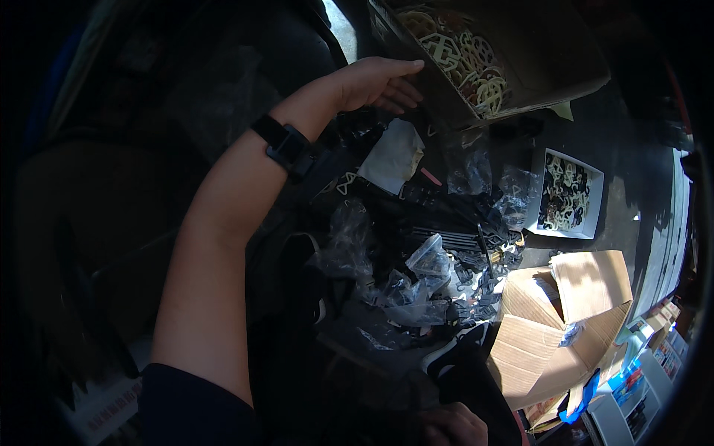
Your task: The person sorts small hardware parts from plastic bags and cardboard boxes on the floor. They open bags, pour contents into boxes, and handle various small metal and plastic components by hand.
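My left hand (pixel 393 89) is stretched out at the upper middle, its thumb and fingers apart with nothing between them. It is beside the near wall of a large cardboard box (pixel 474 108) that holds many pale and brownish flat shaped pieces (pixel 466 58). A dark band with a small device is strapped round that forearm. My right hand (pixel 454 426) rests low at the bottom edge by my dark-clothed leg; shadow hides most of its fingers. Between the hands lie clear plastic bags (pixel 429 262), dark small parts (pixel 474 309) and a pale sheet (pixel 393 156).
A shallow white box (pixel 597 209) of pale and black pieces sits on the dark floor at the right. Below it stands an open cardboard box (pixel 530 357) with raised flaps. Further boxes and a blue item (pixel 583 398) are at the lower right.
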### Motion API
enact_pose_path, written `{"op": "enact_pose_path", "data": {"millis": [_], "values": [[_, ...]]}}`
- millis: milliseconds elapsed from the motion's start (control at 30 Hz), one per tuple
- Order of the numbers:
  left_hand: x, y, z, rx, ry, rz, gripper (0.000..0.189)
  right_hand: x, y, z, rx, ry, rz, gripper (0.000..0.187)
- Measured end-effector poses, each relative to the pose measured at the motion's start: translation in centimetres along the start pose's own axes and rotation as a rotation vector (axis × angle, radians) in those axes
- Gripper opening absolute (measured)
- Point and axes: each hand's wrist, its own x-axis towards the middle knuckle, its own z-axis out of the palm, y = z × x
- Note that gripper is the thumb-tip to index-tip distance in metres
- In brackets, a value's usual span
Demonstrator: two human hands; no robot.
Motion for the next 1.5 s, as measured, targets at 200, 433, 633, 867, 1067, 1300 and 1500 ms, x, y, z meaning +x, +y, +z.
{"op": "enact_pose_path", "data": {"millis": [200,433,633,867,1067,1300,1500], "values": [[-9.7,-12.6,-2.9,1.237,0.386,-0.276,0.051,-0.2,-0.1,0.5,-0.015,0.022,-0.045,0.018],[-10.5,-17.3,-1.7,1.355,0.51,-0.135,0.07,-0.5,0.0,1.1,-0.054,0.018,-0.051,0.018],[-9.8,-18.1,-2.6,1.062,0.471,-0.293,0.07,-0.9,-0.1,1.0,-0.022,0.047,-0.067,0.017],[-9.0,-17.2,-4.7,0.969,0.271,-0.462,0.067,-1.5,0.8,0.5,-0.02,0.079,-0.111,0.017],[-9.4,-2.6,-1.5,0.475,0.269,0.106,0.026,-2.8,1.6,0.0,-0.03,0.019,-0.095,0.015],[-1.0,7.3,3.6,0.2,0.583,0.59,0.033,-3.9,2.0,0.9,-0.066,0.096,-0.186,0.013],[2.4,4.4,8.7,1.266,0.777,0.937,0.045,-5.7,1.6,0.0,-0.101,0.194,-0.263,0.013]]}}
